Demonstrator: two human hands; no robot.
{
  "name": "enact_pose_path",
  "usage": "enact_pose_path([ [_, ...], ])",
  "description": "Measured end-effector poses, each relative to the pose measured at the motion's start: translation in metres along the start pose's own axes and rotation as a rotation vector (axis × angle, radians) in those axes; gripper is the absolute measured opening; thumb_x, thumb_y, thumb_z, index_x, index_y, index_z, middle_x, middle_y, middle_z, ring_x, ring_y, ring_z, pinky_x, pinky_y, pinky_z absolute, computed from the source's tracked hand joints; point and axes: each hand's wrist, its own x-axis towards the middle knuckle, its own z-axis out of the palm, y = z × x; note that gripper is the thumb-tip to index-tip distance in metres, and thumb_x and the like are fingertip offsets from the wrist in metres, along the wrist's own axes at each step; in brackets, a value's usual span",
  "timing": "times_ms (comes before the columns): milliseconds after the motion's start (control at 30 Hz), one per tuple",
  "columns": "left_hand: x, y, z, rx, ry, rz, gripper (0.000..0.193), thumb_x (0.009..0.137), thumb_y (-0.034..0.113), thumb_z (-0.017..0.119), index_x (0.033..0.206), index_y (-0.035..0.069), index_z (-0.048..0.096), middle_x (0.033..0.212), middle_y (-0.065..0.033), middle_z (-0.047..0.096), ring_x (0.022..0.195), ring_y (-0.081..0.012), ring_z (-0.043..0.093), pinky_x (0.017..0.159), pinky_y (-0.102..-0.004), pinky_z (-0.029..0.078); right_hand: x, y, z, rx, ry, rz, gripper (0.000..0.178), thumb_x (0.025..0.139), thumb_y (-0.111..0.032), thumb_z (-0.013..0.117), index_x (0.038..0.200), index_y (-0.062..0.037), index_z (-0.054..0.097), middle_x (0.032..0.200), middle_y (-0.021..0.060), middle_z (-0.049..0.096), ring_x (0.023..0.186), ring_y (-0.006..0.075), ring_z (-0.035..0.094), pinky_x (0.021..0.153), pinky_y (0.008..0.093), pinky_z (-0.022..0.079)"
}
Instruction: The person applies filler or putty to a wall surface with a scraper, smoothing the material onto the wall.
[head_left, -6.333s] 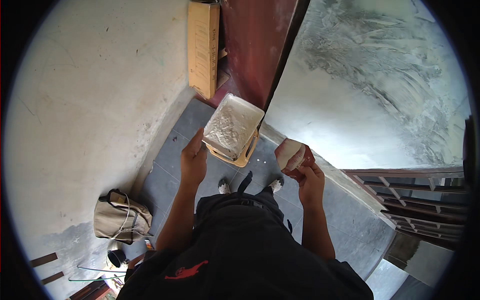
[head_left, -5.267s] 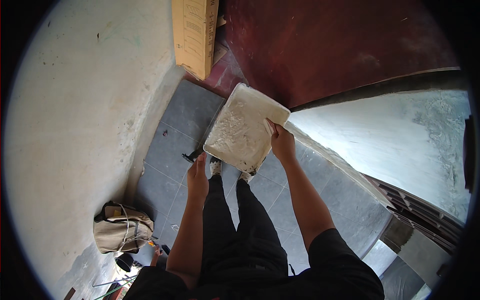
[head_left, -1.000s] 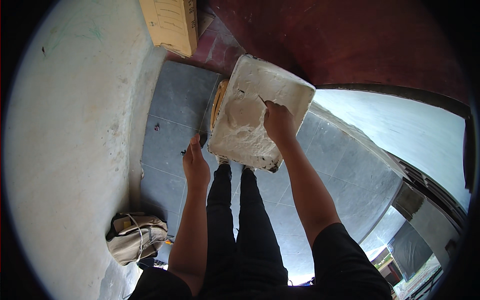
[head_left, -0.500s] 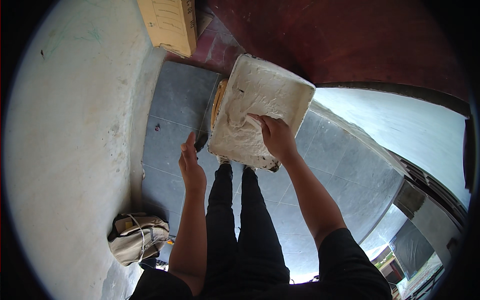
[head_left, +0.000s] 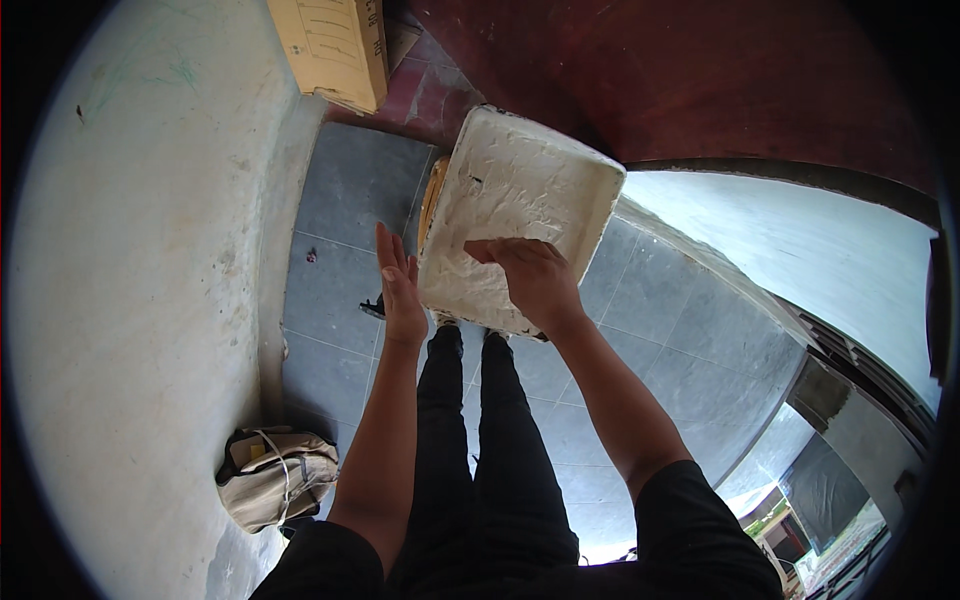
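Observation:
A large rectangular tray (head_left: 602, 205) with a pale, worn rim holds a thick layer of whitish, paste-like material (head_left: 520, 190). Its surface is uneven, with ridges and a small dark speck. Over the near part of this layer is my right hand (head_left: 540, 285), its fingers stretched out to the left. The underside of that hand is hidden; no held object shows. My left hand (head_left: 402, 295) is raised at the tray's near left edge, fingers straight and pointing away from me, with nothing in it.
Under the tray's left side shows a yellowish wooden edge (head_left: 432, 200). A small black object (head_left: 373, 307) lies on the grey tiles beside my left hand. A cardboard box (head_left: 335, 50) stands at the far left, a beige bag (head_left: 278, 478) by the left wall, and a dark red surface (head_left: 700, 80) beyond.
My right hand has shifted left and nearer, its fingers now straighter. My left hand has moved right and slightly farther out, toward the tray's edge. The hollow in the paste is now mostly covered.

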Motion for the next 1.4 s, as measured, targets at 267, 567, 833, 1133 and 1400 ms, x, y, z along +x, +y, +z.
enact_pose_path([
  [267, 0.017, -0.021, -0.001, 0.592, -0.226, 0.254, 0.109, 0.092, 0.077, 0.038, 0.158, 0.0, -0.001, 0.165, -0.0257, -0.005, 0.154, -0.039, -0.003, 0.122, -0.0485, 0.009, 0.004, 0.0, 0.004, 0.043, 0.224, 0.148, 0.031, 0.087, 0.0, 0.057, 0.109, -0.016, 0.072, 0.102, 0.0043, 0.074, 0.096, 0.0246, 0.069, 0.088, 0.0376, 0.054],
  [567, -0.005, 0.017, 0.019, 0.379, -0.234, 0.161, 0.106, 0.089, 0.082, 0.034, 0.16, 0.009, 0.004, 0.166, -0.0214, -0.005, 0.153, -0.04, 0.003, 0.118, -0.0562, 0.021, 0.033, 0.022, 0.009, -0.071, 0.212, 0.284, 0.036, 0.084, 0.001, 0.057, 0.113, -0.0162, 0.07, 0.102, 0.0027, 0.074, 0.09, 0.0263, 0.067, 0.086, 0.0386, 0.053],
  [833, -0.003, 0.012, -0.018, 0.414, 0.063, 0.203, 0.099, 0.091, 0.08, 0.027, 0.16, 0.012, 0.012, 0.167, -0.0197, -0.001, 0.153, -0.0371, 0.009, 0.12, -0.0533, 0.02, -0.006, -0.023, 0.008, 0.101, -0.07, 0.111, 0.04, 0.084, 0.0, 0.056, 0.116, -0.0184, 0.07, 0.102, 0.0008, 0.074, 0.09, 0.0259, 0.067, 0.09, 0.0388, 0.052],
  [1133, -0.011, 0.002, -0.025, 0.397, 0.093, 0.174, 0.093, 0.095, 0.076, 0.026, 0.16, 0.009, 0.015, 0.166, -0.021, 0.007, 0.154, -0.0352, 0.01, 0.121, -0.0492, 0.017, 0.016, 0.01, -0.014, 0.221, 0.044, 0.383, 0.019, 0.095, -0.011, 0.057, 0.11, -0.0037, 0.066, 0.096, 0.0186, 0.069, 0.093, 0.0391, 0.065, 0.082, 0.0486, 0.052],
  [1400, -0.011, 0.002, -0.021, 0.418, 0.063, 0.219, 0.087, 0.099, 0.069, 0.029, 0.16, 0.009, 0.013, 0.167, -0.0123, 0.011, 0.153, -0.0316, 0.014, 0.122, -0.0482, 0.015, 0.032, 0.045, -0.006, 0.229, -0.012, 0.585, 0.021, 0.092, -0.016, 0.061, 0.106, -0.0023, 0.068, 0.089, 0.0234, 0.069, 0.082, 0.0382, 0.069, 0.073, 0.0421, 0.052],
])
